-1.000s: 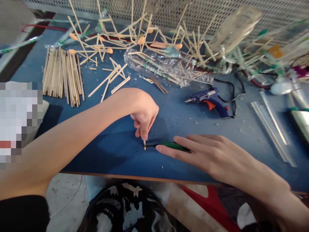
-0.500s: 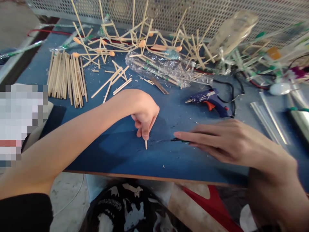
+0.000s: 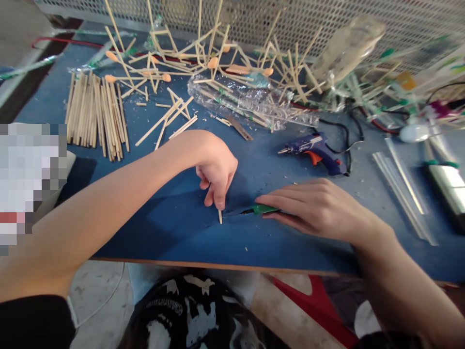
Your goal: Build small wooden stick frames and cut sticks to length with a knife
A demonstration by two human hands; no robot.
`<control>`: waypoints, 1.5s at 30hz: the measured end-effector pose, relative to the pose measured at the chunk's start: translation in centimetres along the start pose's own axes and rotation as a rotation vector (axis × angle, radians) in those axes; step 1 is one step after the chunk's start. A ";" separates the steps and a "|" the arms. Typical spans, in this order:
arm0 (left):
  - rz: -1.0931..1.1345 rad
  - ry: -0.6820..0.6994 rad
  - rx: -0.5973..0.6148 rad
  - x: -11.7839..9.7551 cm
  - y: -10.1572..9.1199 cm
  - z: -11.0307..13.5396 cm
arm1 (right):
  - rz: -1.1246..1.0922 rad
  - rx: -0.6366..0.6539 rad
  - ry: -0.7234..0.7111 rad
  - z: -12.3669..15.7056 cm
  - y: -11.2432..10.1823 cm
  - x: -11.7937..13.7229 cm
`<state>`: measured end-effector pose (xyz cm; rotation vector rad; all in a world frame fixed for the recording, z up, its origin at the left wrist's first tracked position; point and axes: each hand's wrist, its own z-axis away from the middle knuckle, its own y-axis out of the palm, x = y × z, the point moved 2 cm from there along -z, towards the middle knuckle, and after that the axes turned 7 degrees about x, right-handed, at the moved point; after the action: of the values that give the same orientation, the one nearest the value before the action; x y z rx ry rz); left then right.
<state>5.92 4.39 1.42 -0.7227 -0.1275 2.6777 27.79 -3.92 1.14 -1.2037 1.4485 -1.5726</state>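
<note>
My left hand [image 3: 217, 169] is closed in a pinch on a thin wooden stick [image 3: 220, 217], pressing it down on the blue tabletop [image 3: 174, 242]. Only the stick's near end shows below the fingertips. My right hand [image 3: 312, 206] grips a green-handled craft knife [image 3: 263, 209] with the fingers stretched along it. The knife's thin blade points left and reaches close to the stick, beside my left fingertips; whether it touches is too fine to tell. Most of the handle's rear is hidden under my right hand.
A blue glue gun [image 3: 316, 150] lies beyond my right hand, near clear glue sticks [image 3: 399, 194]. Cut sticks [image 3: 96, 114] are bundled at the left. Joined stick frames [image 3: 214, 48], plastic wrap [image 3: 247, 104] and a loose metal blade [image 3: 240, 128] lie behind. Wire mesh [image 3: 290, 24] borders the back.
My right hand has shifted left, bringing the knife closer to the stick, and more of its green handle shows. My left hand stays on the stick, nearly unmoved.
</note>
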 end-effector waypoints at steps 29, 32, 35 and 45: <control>-0.034 -0.012 -0.005 0.1 -0.1 -0.1 | 0.291 0.010 0.026 0.8 0.2 3.3; -0.025 -0.014 -0.009 0.0 -0.1 -0.2 | 0.279 0.023 0.033 0.8 0.7 3.3; -0.035 -0.037 -0.020 -0.3 -0.1 0.0 | 0.279 0.000 0.025 1.1 1.4 2.8; -0.002 0.025 -0.029 0.3 -0.4 -0.4 | 0.239 0.021 -0.019 2.1 1.1 1.3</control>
<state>5.99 4.87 0.95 -0.7641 -0.1603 2.6688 29.15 -6.08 0.17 -0.9906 1.4988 -1.4066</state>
